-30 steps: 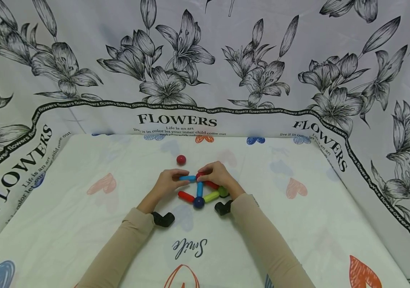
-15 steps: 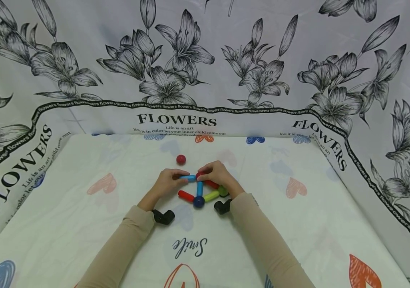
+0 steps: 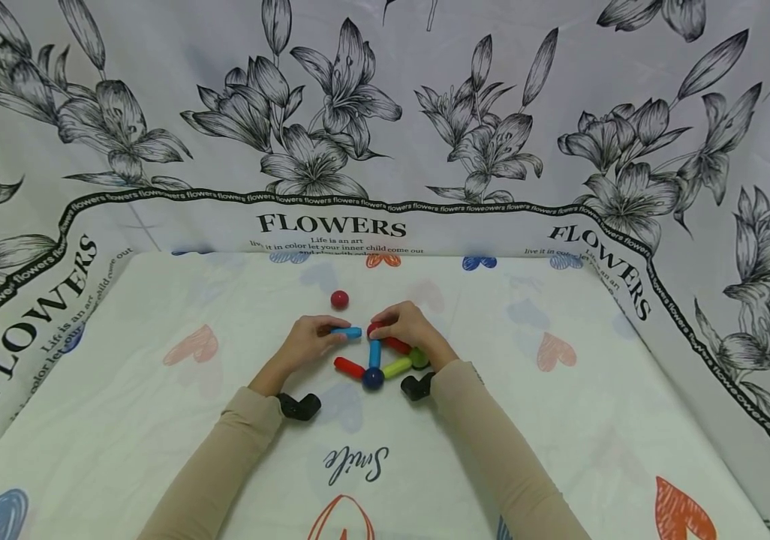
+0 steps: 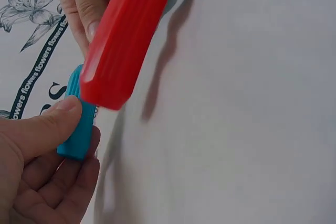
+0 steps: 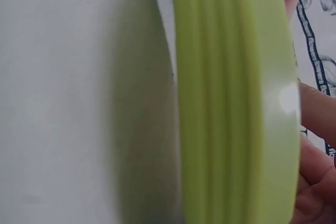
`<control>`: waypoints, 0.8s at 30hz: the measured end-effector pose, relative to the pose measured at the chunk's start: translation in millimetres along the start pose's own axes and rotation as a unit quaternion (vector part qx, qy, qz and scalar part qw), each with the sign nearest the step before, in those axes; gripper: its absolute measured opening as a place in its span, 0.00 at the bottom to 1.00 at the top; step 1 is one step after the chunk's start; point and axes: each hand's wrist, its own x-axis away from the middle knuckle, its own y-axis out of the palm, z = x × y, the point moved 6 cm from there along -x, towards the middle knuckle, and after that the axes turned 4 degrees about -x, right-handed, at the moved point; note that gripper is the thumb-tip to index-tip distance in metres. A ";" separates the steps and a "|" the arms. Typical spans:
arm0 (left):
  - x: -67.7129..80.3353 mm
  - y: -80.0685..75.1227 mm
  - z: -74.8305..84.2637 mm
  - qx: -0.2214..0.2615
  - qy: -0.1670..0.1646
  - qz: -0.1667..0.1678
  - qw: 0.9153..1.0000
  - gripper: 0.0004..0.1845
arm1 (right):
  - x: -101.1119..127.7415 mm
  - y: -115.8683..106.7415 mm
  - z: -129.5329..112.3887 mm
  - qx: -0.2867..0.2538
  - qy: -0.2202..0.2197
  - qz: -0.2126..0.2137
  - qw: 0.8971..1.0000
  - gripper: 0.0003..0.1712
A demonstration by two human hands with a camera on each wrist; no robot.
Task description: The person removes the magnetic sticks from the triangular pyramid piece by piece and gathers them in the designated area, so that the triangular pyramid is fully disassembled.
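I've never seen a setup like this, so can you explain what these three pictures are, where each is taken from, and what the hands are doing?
A person works with bare hands, wearing three cameras. The wide picture comes from the head; the two close-ups come from the wrists. On the printed cloth lies a figure of coloured sticks and balls, with a loose red ball behind it. The left hand pinches a blue stick; a red stick fills that close-up. The right hand rests on the figure's top. The right close-up shows a green stick.

Flower-print backdrop (image 3: 385, 112), heart-print tablecloth (image 3: 560, 420)
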 end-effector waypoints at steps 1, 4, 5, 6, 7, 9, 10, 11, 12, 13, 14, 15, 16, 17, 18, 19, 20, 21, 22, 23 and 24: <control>0.1 -1.8 -0.7 -0.002 0.000 0.001 1.000 0.14 | -0.1 0.1 -0.3 0.000 0.000 0.000 1.000 0.20; 1.1 -8.6 -3.3 -0.004 0.001 0.003 1.000 0.15 | -0.3 0.0 -0.7 0.001 0.001 0.003 1.000 0.20; 1.6 -11.0 -4.6 -0.004 0.001 0.004 1.000 0.15 | -0.4 0.0 -0.7 0.001 0.001 0.004 1.000 0.20; 2.3 -13.3 -5.9 -0.002 0.001 0.004 1.000 0.15 | -0.3 0.3 -0.8 0.000 0.001 0.004 1.000 0.20; 3.0 -15.6 -7.2 -0.002 0.002 0.004 1.000 0.15 | -0.3 0.4 -0.6 -0.001 0.002 0.003 1.000 0.19; 4.1 -20.1 -10.4 -0.001 0.003 0.005 1.000 0.15 | -0.3 0.8 -0.5 -0.005 0.002 0.002 1.000 0.19; 5.0 -22.5 -11.7 0.003 0.004 0.007 1.000 0.15 | 0.2 0.8 -0.5 -0.007 0.003 0.001 1.000 0.19; 5.4 -24.6 -13.4 0.004 0.005 0.008 1.000 0.15 | 0.4 0.8 -0.4 -0.007 0.004 0.000 1.000 0.19; 5.7 -26.9 -15.2 0.004 0.006 0.011 1.000 0.15 | 1.1 0.7 -0.5 -0.008 0.005 -0.002 1.000 0.19; 6.1 -29.2 -16.8 0.004 0.008 0.014 1.000 0.15 | 1.7 0.5 -0.6 -0.009 0.006 -0.003 1.000 0.19; 6.5 -31.7 -18.1 0.005 0.009 0.017 1.000 0.15 | 2.3 0.3 -1.0 -0.008 0.007 -0.004 1.000 0.19; 6.8 -34.0 -19.5 0.003 0.011 0.020 1.000 0.15 | 3.3 -0.3 -2.0 -0.004 0.004 -0.005 1.000 0.19; 7.4 -36.4 -20.7 0.002 0.013 0.023 1.000 0.15 | 4.1 -0.5 -2.8 -0.001 0.004 -0.004 1.000 0.19; 7.7 -38.7 -22.0 -0.001 0.014 0.024 1.000 0.15 | 4.3 -0.6 -3.1 -0.001 0.003 -0.005 1.000 0.19; 8.2 -41.1 -23.1 -0.002 0.017 0.026 1.000 0.15 | 4.6 -0.6 -3.6 -0.001 0.002 -0.006 1.000 0.19; 8.8 -43.3 -23.9 -0.002 0.019 0.027 0.999 0.15 | 4.6 -0.5 -3.8 -0.002 0.002 -0.007 1.000 0.19; 9.2 -45.4 -25.1 -0.002 0.020 0.028 0.999 0.15 | 4.6 -0.5 -4.4 -0.001 0.001 -0.006 1.000 0.19; 9.9 -47.6 -26.3 -0.002 0.020 0.029 0.999 0.15 | 4.4 -0.2 -4.6 -0.001 -0.001 -0.004 1.000 0.19; 10.5 -49.7 -27.7 -0.001 0.019 0.030 0.999 0.15 | 3.7 0.3 -4.0 -0.005 0.002 -0.004 1.000 0.19; 10.8 -51.7 -28.9 -0.001 0.019 0.030 0.999 0.15 | 3.5 0.4 -4.0 -0.007 0.001 -0.005 1.000 0.19; 11.4 -53.6 -30.2 0.000 0.017 0.031 0.999 0.15 | 3.3 0.6 -4.0 -0.007 0.001 -0.004 1.000 0.19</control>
